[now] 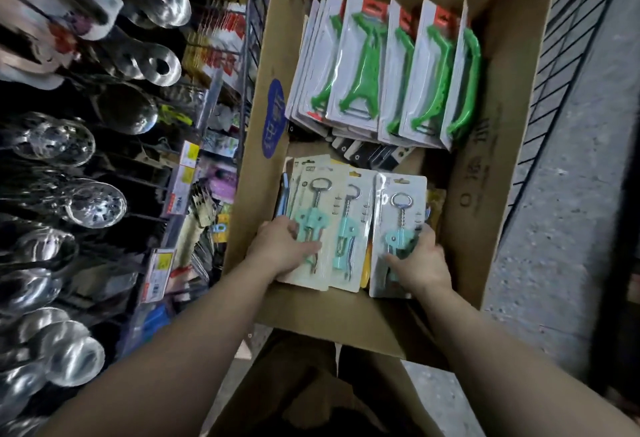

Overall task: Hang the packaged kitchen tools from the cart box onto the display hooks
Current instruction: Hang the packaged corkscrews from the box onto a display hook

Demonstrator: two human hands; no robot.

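An open cardboard box holds carded kitchen tools. At its near end lie packs of mint-green corkscrews. My left hand grips the lower end of the left stack of corkscrew packs, thumb across the front card. My right hand grips the lower end of the right corkscrew pack. A third corkscrew pack lies between them. At the far end a row of green peeler packs leans upright. Black-carded packs lie underneath.
On the left, a display rack carries hanging steel ladles and skimmers on hooks, with yellow price tags along the rails. More small packaged goods hang farther back. A wire grid panel and concrete floor lie to the right.
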